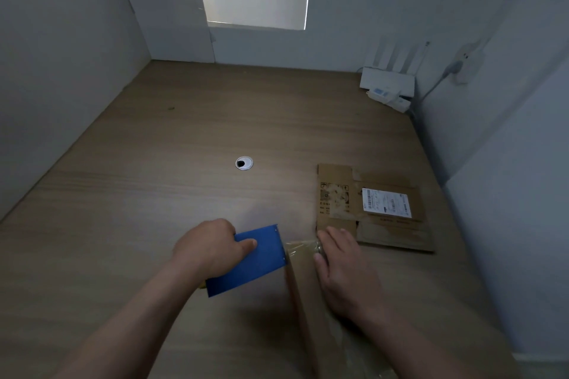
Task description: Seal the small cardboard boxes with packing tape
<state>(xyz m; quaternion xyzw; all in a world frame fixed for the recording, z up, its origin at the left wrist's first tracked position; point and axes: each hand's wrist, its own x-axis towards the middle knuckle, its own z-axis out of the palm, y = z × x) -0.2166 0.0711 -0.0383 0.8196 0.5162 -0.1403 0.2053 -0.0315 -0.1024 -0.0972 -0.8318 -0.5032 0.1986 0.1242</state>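
Observation:
My left hand grips a blue tape dispenser low in the middle of the wooden desk. Its front edge meets the far end of a long brown cardboard box, where a strip of clear packing tape is stretched. My right hand lies flat on the top of that box, fingers pointing away, pressing near the tape. A second cardboard box, flattened and bearing a white shipping label, lies just beyond on the right.
A round cable grommet sits in the desk's middle. A white router with antennas stands in the far right corner, beside a wall socket with a cable. White walls enclose the desk left, back and right.

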